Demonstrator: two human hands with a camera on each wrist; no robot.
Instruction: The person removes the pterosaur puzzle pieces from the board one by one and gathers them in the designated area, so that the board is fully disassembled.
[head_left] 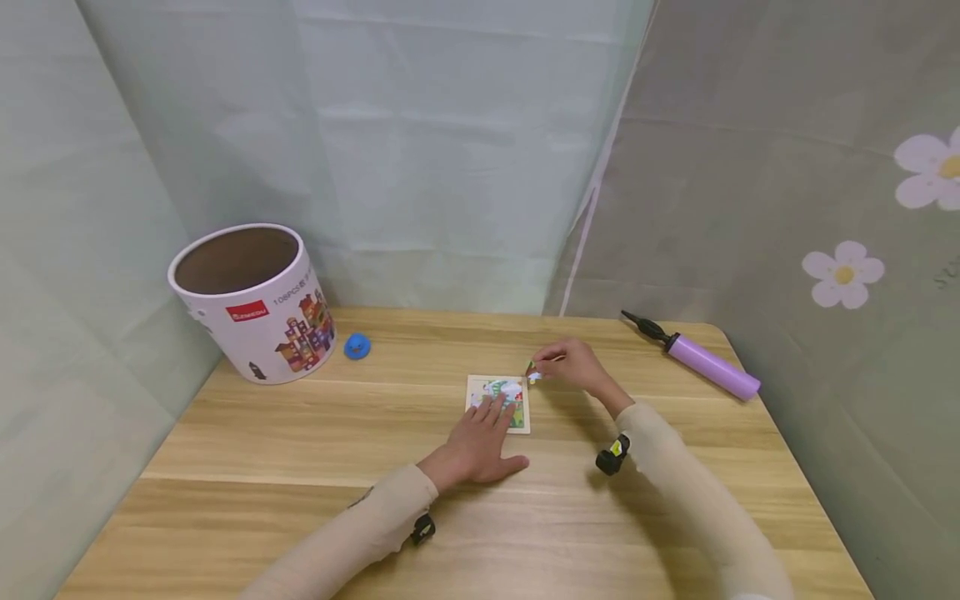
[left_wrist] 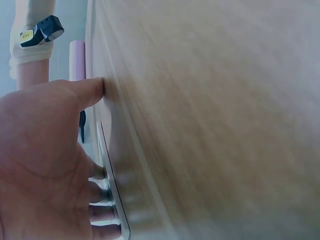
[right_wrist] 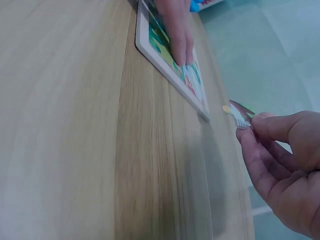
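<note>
Pinching 1 small printed piece (right_wrist: pixel 239 116) by its edge, R hand (head_left: pixel 573 365) is nearly closed, prob. to leave its print clear. L hand (head_left: pixel 480 442), fingers outstretched w/ nothing gripped, rests on the picture board (head_left: pixel 519 416) just left of R hand, prob. to steady it.

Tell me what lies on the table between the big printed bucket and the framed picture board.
A blue toy duck lies between the bucket and the picture board, closer to the bucket. The head view shows it.
</note>
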